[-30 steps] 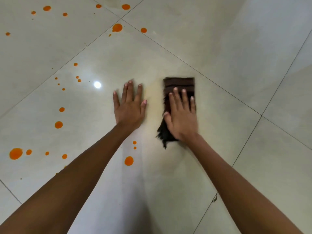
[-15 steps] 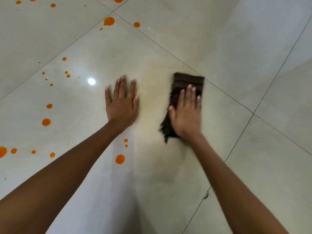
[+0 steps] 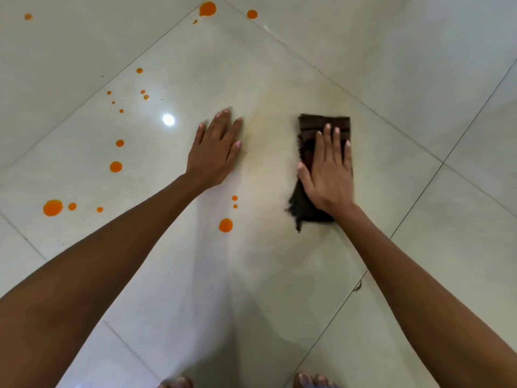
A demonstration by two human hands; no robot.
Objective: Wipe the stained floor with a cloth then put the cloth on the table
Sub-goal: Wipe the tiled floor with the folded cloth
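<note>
A dark brown folded cloth (image 3: 310,127) lies flat on the pale tiled floor (image 3: 279,275). My right hand (image 3: 328,172) presses on it with straight fingers, covering its middle. My left hand (image 3: 215,152) rests flat on the bare tile to the left of the cloth, apart from it. Orange stains dot the floor: a large drop (image 3: 225,225) near my left forearm, several more (image 3: 52,207) at the left, and others (image 3: 207,8) at the top. A faint yellowish smear (image 3: 268,141) shows between my hands. No table is in view.
Glossy tiles with dark grout lines (image 3: 414,203) run diagonally. A ceiling light reflects as a bright spot (image 3: 168,119). My bare toes (image 3: 313,382) show at the bottom edge.
My right hand slid the cloth to the right, away from my left hand, which stayed flat on the tile. The view shifted a little.
</note>
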